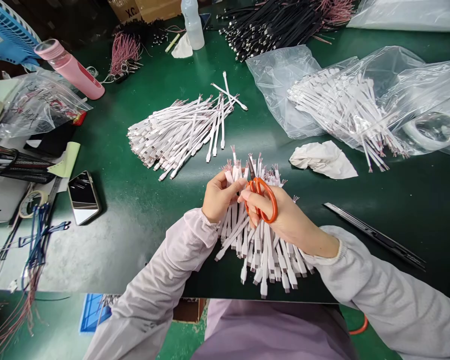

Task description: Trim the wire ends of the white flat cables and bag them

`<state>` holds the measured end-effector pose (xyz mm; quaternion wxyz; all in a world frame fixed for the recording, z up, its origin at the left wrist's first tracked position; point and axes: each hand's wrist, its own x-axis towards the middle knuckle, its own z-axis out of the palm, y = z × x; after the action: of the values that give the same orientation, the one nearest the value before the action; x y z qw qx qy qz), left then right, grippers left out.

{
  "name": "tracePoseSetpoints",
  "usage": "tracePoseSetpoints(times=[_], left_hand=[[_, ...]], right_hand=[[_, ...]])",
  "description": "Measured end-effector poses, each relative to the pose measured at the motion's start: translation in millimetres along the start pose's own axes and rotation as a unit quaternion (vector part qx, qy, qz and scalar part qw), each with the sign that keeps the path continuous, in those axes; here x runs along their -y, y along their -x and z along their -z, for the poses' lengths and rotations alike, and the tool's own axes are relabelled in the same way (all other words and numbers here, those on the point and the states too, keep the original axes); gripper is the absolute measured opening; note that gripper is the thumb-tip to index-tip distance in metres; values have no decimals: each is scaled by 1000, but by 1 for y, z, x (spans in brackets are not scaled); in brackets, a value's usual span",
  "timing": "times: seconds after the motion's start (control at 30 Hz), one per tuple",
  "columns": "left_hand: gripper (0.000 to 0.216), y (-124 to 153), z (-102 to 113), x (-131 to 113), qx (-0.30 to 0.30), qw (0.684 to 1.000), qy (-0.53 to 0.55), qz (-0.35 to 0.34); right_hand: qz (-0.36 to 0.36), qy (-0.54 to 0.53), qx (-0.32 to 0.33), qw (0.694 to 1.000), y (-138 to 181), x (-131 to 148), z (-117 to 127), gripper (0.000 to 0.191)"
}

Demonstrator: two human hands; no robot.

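My right hand (281, 212) is closed round a pair of scissors with orange handles (273, 202), their dark blades pointing away from me. Just left of them, my left hand (222, 195) pinches the upper end of a white USB cable (229, 172) whose thin reddish wires stick out at the tip. Both hands are above a fanned pile of short white cables (270, 255), plugs toward me and stripped wire ends away. A second heap of white cables (180, 130) lies further off to the left. The fingers hide part of the held cable.
A utility knife (375, 235) lies right of my right hand, with a crumpled white cloth (324, 160) beyond it. Plastic bags with white cables (337, 100) are at the right. A phone (84, 197), a pink bottle (71, 70) and black cables (270, 27) also lie on the green table.
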<state>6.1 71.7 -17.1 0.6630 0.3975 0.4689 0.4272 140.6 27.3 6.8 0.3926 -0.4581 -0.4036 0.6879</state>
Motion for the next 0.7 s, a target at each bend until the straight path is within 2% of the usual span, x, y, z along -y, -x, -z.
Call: tracePoseSetpoints(times=[0.37,0.57,0.7], left_hand=[[45,-1,0,1,-23,1000,-11,-4],[40,-1,0,1,-15,1000,4,-6],[38,0,0,1,-7,1000,5,-14]], right_hand=[[-20,-11,37,999,1,2,2,39],[-29,-70,50,996,1,2,0,21],[-34,-102,56,993,1,5,-3,19]])
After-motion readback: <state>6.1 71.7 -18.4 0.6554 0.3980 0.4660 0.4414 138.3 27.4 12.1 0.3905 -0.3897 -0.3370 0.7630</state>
